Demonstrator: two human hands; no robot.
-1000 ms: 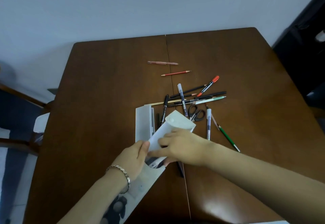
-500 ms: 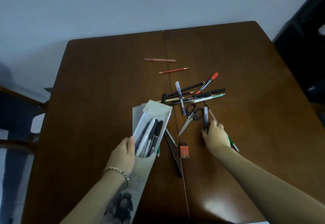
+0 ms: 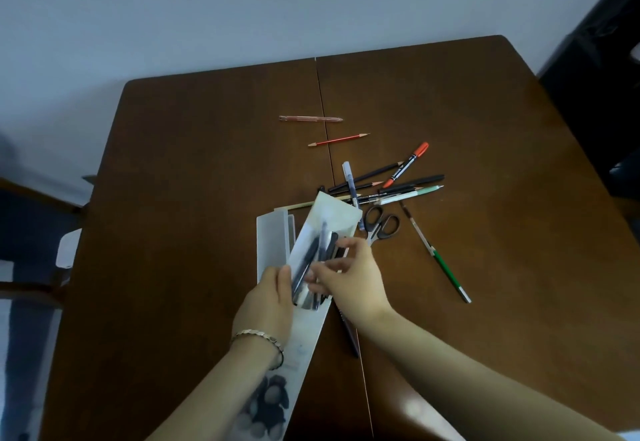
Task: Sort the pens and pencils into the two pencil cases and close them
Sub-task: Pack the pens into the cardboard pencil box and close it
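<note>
Mid-frame, blur hides what the right hand [image 3: 351, 279] pinches, probably a pen [image 3: 325, 237]. The left hand [image 3: 266, 307] grips the pencil case [image 3: 337, 213].

Left grip [image 3: 268, 302] is wrapped round the pencil case [image 3: 334, 213] edge, thumb laid up along it, forearm angled in from bottom centre. Right grip [image 3: 356, 278] is set just beside it, fingers [image 3: 323, 267] curled at the case opening. A hold cannot be confirmed: blurred.
</note>
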